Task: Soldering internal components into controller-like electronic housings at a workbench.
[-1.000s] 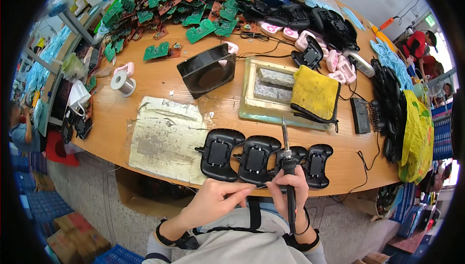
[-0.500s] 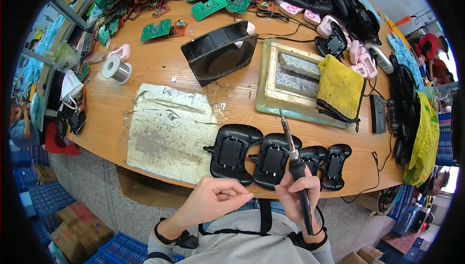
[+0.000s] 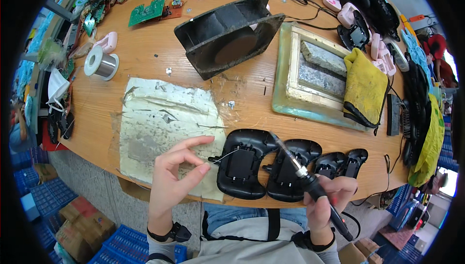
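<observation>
My left hand [image 3: 173,176] pinches a short length of solder wire [image 3: 226,156] between thumb and forefinger, the other fingers held away. The wire's free end reaches over the leftmost black game controller shell [image 3: 240,167], which lies with its battery compartment upward. In my right hand [image 3: 332,197] is a soldering iron [image 3: 316,188], wrapped by the fingers around its dark handle. Its tip slants up and left, near that shell's upper right edge; whether they touch I cannot tell. A second shell [image 3: 289,172] lies under the iron, and two more [image 3: 330,164] continue the row rightward.
A stained pale sheet [image 3: 164,128] lies left of the shells. Behind it are a solder spool [image 3: 101,64], a black box fan [image 3: 225,38] and green circuit boards [image 3: 147,13]. A framed tray [image 3: 283,70] with stone-like blocks and a yellow cloth [image 3: 364,87] stands rightward.
My hands have moved apart: the left went left and up with the wire, the right moved right and down with the iron. The view has also shifted closer to the table.
</observation>
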Available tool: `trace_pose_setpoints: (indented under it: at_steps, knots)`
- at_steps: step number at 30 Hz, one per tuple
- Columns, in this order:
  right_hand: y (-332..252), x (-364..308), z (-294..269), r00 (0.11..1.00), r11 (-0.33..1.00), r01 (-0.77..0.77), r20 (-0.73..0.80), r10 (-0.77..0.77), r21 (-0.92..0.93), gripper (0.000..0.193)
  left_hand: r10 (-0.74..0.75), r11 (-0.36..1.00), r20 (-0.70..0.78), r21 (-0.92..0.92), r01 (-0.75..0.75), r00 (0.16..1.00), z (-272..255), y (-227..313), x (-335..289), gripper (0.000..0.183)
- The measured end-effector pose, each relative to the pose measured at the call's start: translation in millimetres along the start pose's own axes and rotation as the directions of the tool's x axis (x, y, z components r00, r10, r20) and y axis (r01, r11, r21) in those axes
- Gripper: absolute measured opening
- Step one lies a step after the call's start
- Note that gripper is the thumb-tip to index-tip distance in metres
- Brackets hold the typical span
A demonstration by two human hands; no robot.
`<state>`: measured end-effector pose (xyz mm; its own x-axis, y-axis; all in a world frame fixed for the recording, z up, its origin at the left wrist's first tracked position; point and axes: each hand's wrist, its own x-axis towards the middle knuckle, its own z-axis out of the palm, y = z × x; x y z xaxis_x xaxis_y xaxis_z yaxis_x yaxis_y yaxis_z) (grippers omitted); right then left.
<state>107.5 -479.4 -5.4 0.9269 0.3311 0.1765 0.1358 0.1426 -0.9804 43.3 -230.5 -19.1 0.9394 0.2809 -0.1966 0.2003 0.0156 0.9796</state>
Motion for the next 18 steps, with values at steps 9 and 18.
trace_pose_setpoints:
  at_steps: [9,18]
  knots:
    - [9.4,-1.0,5.1,0.996,0.969,0.021,0.093,0.001,-0.245,0.022,0.020,0.989,0.012,0.143,-0.021,1.000,8.5,-1.3,1.5,0.003]
    - [9.0,12.7,10.3,0.974,0.943,0.117,0.220,-0.048,-0.311,0.019,-0.002,0.993,-0.014,0.119,0.004,1.000,11.4,-2.4,1.8,0.005]
